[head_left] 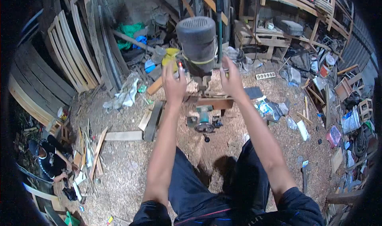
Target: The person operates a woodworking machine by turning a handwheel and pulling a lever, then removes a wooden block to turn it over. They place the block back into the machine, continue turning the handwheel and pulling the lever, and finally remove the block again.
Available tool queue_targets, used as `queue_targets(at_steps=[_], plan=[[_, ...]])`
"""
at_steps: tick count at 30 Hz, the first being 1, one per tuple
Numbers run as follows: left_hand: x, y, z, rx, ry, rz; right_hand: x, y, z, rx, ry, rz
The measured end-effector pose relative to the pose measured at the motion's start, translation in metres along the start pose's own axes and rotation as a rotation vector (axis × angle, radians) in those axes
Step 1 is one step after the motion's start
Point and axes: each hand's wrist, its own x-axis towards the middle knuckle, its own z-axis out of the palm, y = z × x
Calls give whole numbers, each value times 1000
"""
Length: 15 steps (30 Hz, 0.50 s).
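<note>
My left hand [174, 82] is raised in front of me, fingers pointing up and apart, with a small red glow beside its fingertips. I cannot make out the source of that glow. Opposite it, my right hand [231, 79] is also up, palm turned inward and fingers extended. Between and beyond the hands stands a dark cylindrical motor housing [195, 37] with a vented cap and a yellowish band; contact with it is not visible. Lower down, between my forearms, a green and black power tool like a router [203, 118] rests by a wooden board [215, 103].
Wood shavings [123, 162] cover the ground. Planks [71, 54] lean at the left, and a person [51, 158] crouches at lower left. A grey plank [153, 122] lies near my left forearm. Plastic bags [272, 108] lie right; a cluttered wooden bench [262, 37] stands behind.
</note>
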Motion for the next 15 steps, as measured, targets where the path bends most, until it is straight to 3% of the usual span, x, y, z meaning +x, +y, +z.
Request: queue_targets(at_steps=[3, 6, 7, 9, 11, 12, 15], plan=[[92, 29, 17, -82, 92, 151, 106, -16, -8, 126, 116, 31], [139, 25, 56, -183, -24, 139, 190, 3, -1, 19, 127, 133], [142, 21, 66, -134, -138, 149, 211, 6, -1, 2, 112, 216], [136, 11, 81, -150, -13, 84, 252, 30, 6, 7, 84, 296], [136, 15, 80, -169, -17, 70, 286, 75, 29, 6, 75, 382], [135, 17, 77, -174, -17, 61, 291, 64, 27, 25, 26, 450], [136, 15, 76, -128, -45, 34, 315, 60, 50, 81, 260, 418]])
